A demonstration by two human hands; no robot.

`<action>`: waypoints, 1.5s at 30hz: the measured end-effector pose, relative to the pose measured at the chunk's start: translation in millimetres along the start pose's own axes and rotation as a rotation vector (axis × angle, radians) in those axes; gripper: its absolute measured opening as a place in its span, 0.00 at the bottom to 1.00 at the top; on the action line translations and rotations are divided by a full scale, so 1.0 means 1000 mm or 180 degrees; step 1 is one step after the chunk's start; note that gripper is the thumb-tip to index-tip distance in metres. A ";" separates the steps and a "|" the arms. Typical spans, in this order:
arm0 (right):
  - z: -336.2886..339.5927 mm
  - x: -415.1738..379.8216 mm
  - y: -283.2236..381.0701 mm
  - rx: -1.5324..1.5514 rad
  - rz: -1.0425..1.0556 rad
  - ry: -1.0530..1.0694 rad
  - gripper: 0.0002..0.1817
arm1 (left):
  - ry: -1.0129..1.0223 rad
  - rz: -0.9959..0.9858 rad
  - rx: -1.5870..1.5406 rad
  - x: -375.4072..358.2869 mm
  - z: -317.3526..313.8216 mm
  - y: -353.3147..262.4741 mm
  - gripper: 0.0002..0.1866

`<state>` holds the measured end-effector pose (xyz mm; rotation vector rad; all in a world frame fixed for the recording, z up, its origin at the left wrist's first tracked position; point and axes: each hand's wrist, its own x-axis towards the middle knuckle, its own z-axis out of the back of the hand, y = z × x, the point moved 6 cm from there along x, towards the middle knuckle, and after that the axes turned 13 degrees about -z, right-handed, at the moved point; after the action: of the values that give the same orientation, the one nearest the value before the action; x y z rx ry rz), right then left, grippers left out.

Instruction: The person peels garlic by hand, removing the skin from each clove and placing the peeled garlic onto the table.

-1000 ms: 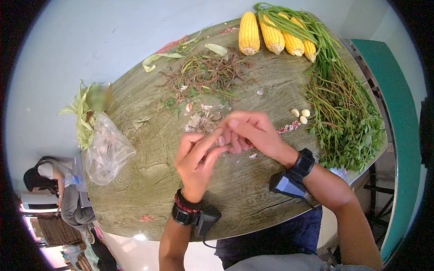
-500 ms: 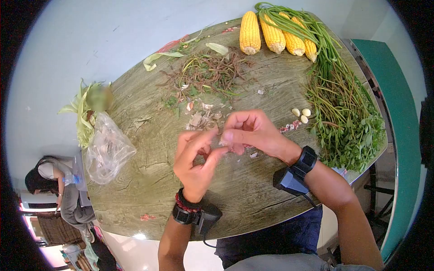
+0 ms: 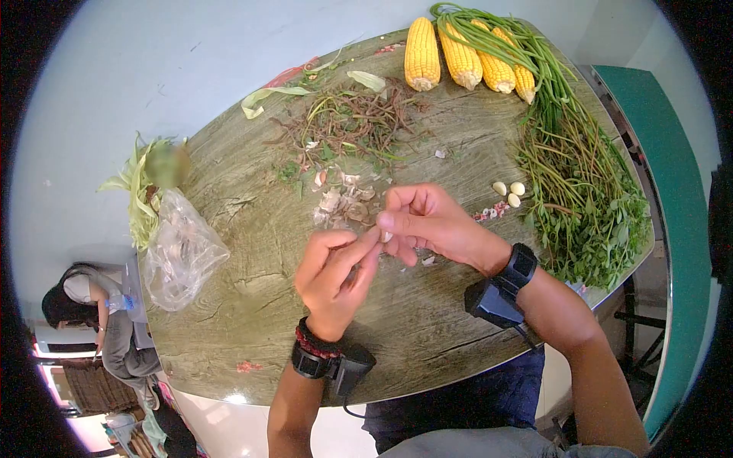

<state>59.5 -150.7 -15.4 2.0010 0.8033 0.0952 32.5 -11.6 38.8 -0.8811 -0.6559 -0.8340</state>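
Over the middle of the wooden-patterned table (image 3: 252, 320), my left hand (image 3: 336, 278) and my right hand (image 3: 431, 225) meet at the fingertips. A small pale garlic clove (image 3: 386, 236) shows between them, pinched by my right hand, with my left fingertips touching it. Just beyond lies a pile of papery garlic skins (image 3: 347, 204). Three peeled cloves (image 3: 514, 201) sit to the right of my right hand. A few skin flakes (image 3: 428, 261) lie below it.
Several corn cobs (image 3: 422, 57) lie at the back right beside long green stems and leafy greens (image 3: 584, 206). Plant scraps (image 3: 355, 122) are at the back middle. A clear plastic bag (image 3: 183, 252) and husks (image 3: 141, 191) are at left. A person (image 3: 99, 313) sits beyond.
My left fingers have closed in toward my right fingertips, and the pale clove between them shows more clearly. The skin pile is less covered by my left hand.
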 end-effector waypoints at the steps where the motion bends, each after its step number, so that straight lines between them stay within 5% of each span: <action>1: 0.000 0.000 0.000 0.0040 -0.0008 0.0019 0.10 | -0.0006 0.0001 -0.0006 0.000 0.000 0.000 0.14; 15: -0.002 0.002 0.000 -0.0167 0.0019 0.0072 0.11 | -0.0066 0.0090 0.0054 -0.003 0.001 -0.001 0.12; 39: -0.019 -0.006 -0.002 -0.0585 -0.0377 0.0801 0.10 | -0.0787 0.1256 -0.0347 -0.014 0.011 0.032 0.06; 45: -0.010 -0.004 0.004 -0.0238 -0.0003 0.0164 0.09 | -0.0074 0.0714 -0.0258 -0.003 -0.001 0.021 0.07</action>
<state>54.7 -147.6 -5.5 1.9345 0.8217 0.1744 48.4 -3.4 27.3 -1.0188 -0.5347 -0.6531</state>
